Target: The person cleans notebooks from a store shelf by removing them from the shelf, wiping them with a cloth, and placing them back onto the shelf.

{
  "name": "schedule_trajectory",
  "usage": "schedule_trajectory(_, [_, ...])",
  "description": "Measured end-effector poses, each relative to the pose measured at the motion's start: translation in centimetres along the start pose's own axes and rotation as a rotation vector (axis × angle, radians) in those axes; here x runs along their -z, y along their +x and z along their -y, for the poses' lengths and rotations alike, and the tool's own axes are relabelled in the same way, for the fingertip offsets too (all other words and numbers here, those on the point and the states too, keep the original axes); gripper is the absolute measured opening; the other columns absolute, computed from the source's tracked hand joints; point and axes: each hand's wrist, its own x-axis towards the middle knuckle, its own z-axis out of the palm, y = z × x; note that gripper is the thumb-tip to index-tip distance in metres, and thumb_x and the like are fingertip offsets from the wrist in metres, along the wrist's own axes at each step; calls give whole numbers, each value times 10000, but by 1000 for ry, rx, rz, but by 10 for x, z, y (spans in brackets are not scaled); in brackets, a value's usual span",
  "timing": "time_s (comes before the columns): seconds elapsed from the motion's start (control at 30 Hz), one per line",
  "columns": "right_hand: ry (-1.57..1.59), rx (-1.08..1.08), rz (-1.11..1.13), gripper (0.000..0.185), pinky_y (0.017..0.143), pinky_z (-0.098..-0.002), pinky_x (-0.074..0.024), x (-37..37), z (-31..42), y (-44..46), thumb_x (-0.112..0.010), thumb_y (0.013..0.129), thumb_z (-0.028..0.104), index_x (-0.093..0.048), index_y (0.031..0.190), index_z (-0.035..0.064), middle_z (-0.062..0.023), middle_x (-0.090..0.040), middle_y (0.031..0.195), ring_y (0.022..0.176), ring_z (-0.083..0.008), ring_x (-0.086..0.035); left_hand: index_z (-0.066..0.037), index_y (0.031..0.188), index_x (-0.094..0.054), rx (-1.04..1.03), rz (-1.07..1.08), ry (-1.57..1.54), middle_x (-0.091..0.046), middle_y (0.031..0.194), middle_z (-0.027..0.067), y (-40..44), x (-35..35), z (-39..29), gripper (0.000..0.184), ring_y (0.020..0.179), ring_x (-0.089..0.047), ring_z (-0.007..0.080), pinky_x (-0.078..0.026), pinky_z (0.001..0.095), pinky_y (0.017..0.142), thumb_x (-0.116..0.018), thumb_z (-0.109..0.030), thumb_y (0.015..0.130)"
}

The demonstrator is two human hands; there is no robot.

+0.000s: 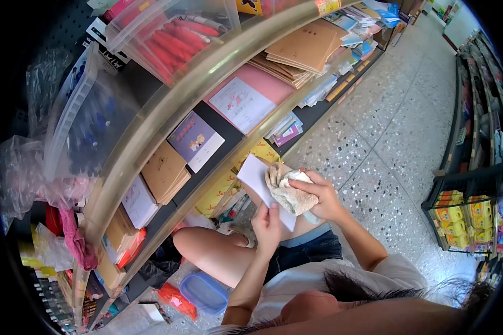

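Observation:
My left hand grips the lower edge of a thin white booklet, its thumb on top. The booklet is held tilted above my lap, and its kind is not fully clear. In my right hand is a bunched beige cloth, pressed against the booklet's face. The cloth covers part of the booklet, and the fingers beneath it are partly hidden.
Shelves on the left hold a purple-covered notebook, brown notebooks and a clear bin of red pens. A blue plastic tub sits on the floor beside an orange-red bag. A rack with yellow packs stands right.

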Motion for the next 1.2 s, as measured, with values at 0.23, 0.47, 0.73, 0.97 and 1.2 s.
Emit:
schedule_trajectory(0.23, [-512,-5,75,614,776,-366,-485,-10,-8,-6,-622,596,-12,-650,1143,266,-59,-583,1040,949,-279,-578,61,1070,-585,563,-10,-624,-643,971,80,4,21,69,252,879,-614,129,-500,279,775,-484,-143,960])
schedule_trajectory(0.47, [-709,487,353,395,802,-344,-412,-68,-20,6,-542,732,205,-668,1095,300,-28,-560,1054,988,-201,-518,22,1148,-570,373,12,-324,-637,1039,82,-3,31,85,264,921,-605,133,-513,284,767,-549,-6,886])
schedule_trajectory(0.73, [-1066,-414,307,418,794,-377,-476,-50,-145,78,-658,731,196,-642,1146,247,-61,-568,1110,1010,-275,-573,33,1144,-569,392,88,-358,-651,982,56,5,35,107,244,830,-588,90,-468,228,754,-517,-93,943])
schedule_trajectory(0.97, [-582,85,28,449,789,-397,-500,-28,-56,57,-691,652,124,-674,1088,230,-82,-562,1102,948,-291,-594,24,1157,-547,627,24,-530,-648,1007,85,8,35,110,296,844,-638,145,-516,269,725,-473,-186,961])
schedule_trajectory(1.2, [-680,269,427,450,854,-383,-460,-51,-18,-8,-653,656,135,-670,1076,295,-48,-548,1088,1024,-255,-552,0,1122,-556,655,-72,-801,-645,1024,101,10,29,106,268,865,-643,187,-523,316,764,-453,-169,941])
